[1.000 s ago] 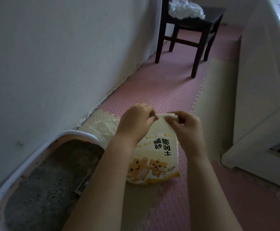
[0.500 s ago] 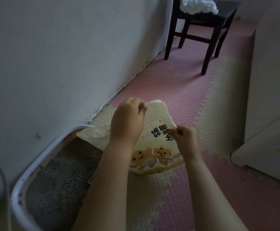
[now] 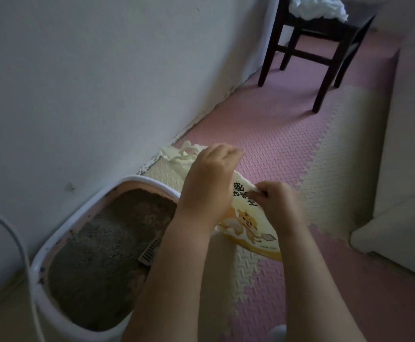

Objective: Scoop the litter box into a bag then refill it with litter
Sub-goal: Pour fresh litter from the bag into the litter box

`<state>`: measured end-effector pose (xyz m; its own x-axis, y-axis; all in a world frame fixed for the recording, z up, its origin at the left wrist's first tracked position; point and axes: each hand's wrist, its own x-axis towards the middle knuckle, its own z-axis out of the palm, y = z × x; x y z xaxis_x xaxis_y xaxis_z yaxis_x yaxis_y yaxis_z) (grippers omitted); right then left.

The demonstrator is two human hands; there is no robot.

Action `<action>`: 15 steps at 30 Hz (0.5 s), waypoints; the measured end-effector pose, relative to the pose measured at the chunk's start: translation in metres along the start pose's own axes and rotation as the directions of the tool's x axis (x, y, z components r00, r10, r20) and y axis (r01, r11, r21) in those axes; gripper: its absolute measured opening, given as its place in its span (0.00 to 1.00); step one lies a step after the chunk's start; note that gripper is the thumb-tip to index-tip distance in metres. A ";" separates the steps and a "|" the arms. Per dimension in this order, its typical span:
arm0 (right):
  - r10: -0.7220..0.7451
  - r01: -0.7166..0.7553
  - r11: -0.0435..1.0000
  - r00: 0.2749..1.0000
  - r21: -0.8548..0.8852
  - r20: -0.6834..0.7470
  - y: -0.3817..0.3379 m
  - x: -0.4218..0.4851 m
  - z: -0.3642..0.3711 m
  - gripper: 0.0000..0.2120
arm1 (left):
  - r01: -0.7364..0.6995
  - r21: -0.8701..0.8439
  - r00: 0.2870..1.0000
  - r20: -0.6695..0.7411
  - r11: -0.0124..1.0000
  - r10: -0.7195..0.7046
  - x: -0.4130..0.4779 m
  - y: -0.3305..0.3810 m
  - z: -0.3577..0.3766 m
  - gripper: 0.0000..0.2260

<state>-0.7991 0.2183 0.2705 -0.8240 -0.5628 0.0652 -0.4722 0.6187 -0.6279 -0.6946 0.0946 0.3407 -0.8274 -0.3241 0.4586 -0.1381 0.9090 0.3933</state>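
Pulled apart since a second ago: my right hand (image 3: pixel 278 206), nearer me, pinches the top edge of the litter bag (image 3: pixel 248 225). My left hand (image 3: pixel 206 186) has swung up and away, fingers curled round a torn strip (image 3: pixel 174 154) that trails toward the wall. So the seal is ripping open, and pouring looks close, I'd say. The bag hangs tilted just right of the litter box (image 3: pixel 137 180), grey litter inside. Far off, the dark chair (image 3: pixel 325 28).

Dark chair (image 3: pixel 325 30), white cloth (image 3: pixel 317 6) atop
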 end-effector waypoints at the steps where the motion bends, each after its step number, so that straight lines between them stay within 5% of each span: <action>1: 0.017 -0.017 1.000 1.000 0.011 0.019 0.001 0.000 0.003 0.12 | -0.001 0.029 0.999 0.042 1.000 0.000 -0.003 -0.006 0.007 0.21; 8: 0.009 -0.011 1.000 0.997 0.019 0.079 -0.007 0.003 0.014 0.13 | 0.106 0.107 0.984 0.131 0.989 -0.120 -0.011 -0.031 0.023 0.20; 15: 0.001 -0.005 1.000 0.987 0.025 0.161 -0.012 0.001 0.020 0.13 | 0.188 0.209 0.965 0.140 0.960 -0.220 -0.010 -0.031 0.021 0.06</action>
<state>-0.7883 0.1993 0.2622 -0.7634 -0.6431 -0.0610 -0.4601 0.6076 -0.6474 -0.6938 0.0756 0.3070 -0.8446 -0.4762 0.2448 -0.4023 0.8661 0.2967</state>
